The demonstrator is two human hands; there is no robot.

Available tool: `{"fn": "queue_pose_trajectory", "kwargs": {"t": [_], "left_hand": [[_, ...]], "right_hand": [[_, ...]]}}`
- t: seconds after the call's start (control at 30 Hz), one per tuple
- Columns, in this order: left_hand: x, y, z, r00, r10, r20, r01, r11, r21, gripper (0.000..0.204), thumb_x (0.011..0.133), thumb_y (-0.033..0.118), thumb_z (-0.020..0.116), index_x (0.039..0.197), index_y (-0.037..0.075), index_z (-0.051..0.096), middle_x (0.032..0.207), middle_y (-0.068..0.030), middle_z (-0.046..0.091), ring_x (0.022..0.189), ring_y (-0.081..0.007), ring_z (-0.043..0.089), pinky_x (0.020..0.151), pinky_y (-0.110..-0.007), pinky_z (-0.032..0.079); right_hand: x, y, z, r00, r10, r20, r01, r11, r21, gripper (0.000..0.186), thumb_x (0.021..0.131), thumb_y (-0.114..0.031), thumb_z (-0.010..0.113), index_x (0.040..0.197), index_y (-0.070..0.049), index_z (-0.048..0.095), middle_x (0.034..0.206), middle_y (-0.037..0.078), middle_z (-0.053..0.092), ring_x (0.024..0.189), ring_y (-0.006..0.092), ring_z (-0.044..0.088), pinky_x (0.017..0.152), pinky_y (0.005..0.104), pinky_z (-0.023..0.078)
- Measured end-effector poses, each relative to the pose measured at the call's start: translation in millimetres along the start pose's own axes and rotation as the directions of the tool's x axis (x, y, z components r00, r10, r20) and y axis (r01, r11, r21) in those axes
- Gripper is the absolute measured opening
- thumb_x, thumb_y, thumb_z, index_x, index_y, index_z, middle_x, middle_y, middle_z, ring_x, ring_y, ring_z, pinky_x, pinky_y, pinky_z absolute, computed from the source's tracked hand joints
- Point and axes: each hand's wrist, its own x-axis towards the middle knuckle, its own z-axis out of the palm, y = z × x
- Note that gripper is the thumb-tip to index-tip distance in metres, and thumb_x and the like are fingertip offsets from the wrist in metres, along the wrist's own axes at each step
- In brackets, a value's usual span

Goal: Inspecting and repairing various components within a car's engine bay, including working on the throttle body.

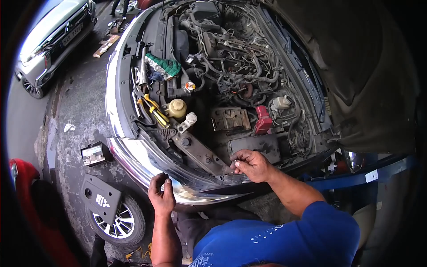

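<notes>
A blue shirt sleeve (311,231) fills the lower edge. The left hand (161,196) rests on the chrome front trim (147,171), fingers curled together. The right hand (251,165) pinches a small part, too small to identify, at the front crossmember (200,153). A red terminal cover (263,120) lies behind, a yellow-handled screwdriver (156,113) to the left. On the ground sit a car battery (94,154) with a white label and a black plastic cover (101,198).

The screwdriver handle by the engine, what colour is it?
Yellow and black screwdriver handle, seen in the head view.
</notes>
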Motion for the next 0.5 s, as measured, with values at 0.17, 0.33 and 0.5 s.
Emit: {"fn": "queue_pose_trajectory", "kwargs": {"t": [0.17,0.33,0.5], "left_hand": [[99,40,16,0.982,0.170,0.081,-0.169,0.985,-0.024,0.014,0.086,0.001,0.061,0.098,-0.004,0.061,0.092,-0.0136,0.063,0.086,-0.0246,0.063,0.080,-0.032,0.049],[155,86,72,0.907,0.346,0.240,-0.362,0.932,0.027,0.023,0.080,0.000,0.066,0.102,-0.002,0.060,0.096,-0.0162,0.061,0.087,-0.0308,0.061,0.079,-0.035,0.048],[207,111,151,0.760,0.481,0.437,-0.552,0.833,0.043,0.032,0.075,0.003,0.070,0.106,-0.001,0.062,0.101,-0.0177,0.060,0.089,-0.0346,0.059,0.078,-0.040,0.049]], "right_hand": [[38,-22,-38,0.985,0.056,-0.164,-0.055,0.998,0.010,0.018,0.096,-0.005,0.052,0.112,0.000,0.058,0.092,0.004,0.063,0.076,0.0060,0.057,0.068,0.0216,0.049],[56,-27,-101,0.946,0.041,-0.322,-0.084,0.989,-0.119,0.018,0.096,-0.004,0.048,0.110,-0.002,0.059,0.086,0.002,0.061,0.070,0.0052,0.053,0.065,0.0215,0.047],[115,-34,-200,0.867,-0.033,-0.498,-0.073,0.979,-0.192,0.018,0.097,-0.005,0.047,0.108,-0.005,0.061,0.080,-0.001,0.059,0.065,0.0043,0.050,0.057,0.0210,0.044]]}}
